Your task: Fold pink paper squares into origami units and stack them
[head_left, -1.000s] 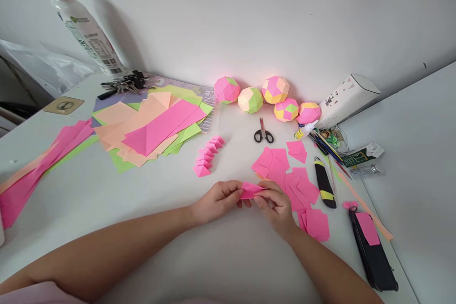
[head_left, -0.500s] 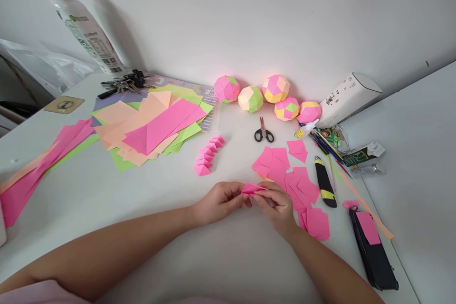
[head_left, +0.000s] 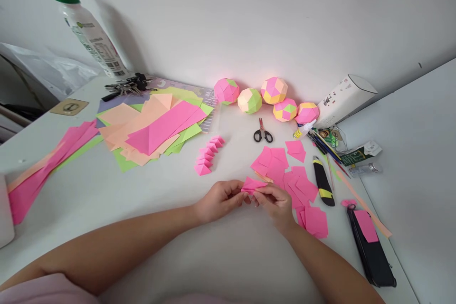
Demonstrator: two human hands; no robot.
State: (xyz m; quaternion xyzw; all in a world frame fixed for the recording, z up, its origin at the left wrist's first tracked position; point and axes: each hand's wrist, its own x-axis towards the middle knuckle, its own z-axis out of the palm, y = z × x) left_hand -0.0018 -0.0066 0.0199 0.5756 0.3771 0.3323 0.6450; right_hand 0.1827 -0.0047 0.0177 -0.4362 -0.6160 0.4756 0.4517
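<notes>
Both my hands meet over the white table [head_left: 149, 209] and pinch one small folded pink paper piece [head_left: 252, 184]. My left hand [head_left: 220, 199] grips its left end with fingers closed. My right hand [head_left: 276, 204] pinches its right side, fingers curled. Just right of my hands lies a scatter of loose pink paper squares [head_left: 297, 185]. A row of folded pink units [head_left: 208, 154] sits a little beyond my left hand.
Stacked pink, peach and green sheets [head_left: 156, 128] lie at the left, with keys [head_left: 126, 85] and a white bottle [head_left: 89, 33] behind. Several paper balls [head_left: 274, 90], black scissors [head_left: 262, 134], a utility knife [head_left: 323, 183], pens, glue and a black phone [head_left: 370, 247] fill the right.
The pink piece has been turned and lifted slightly between my fingers. The view shifted a little to the left; both hands stay in the same spot.
</notes>
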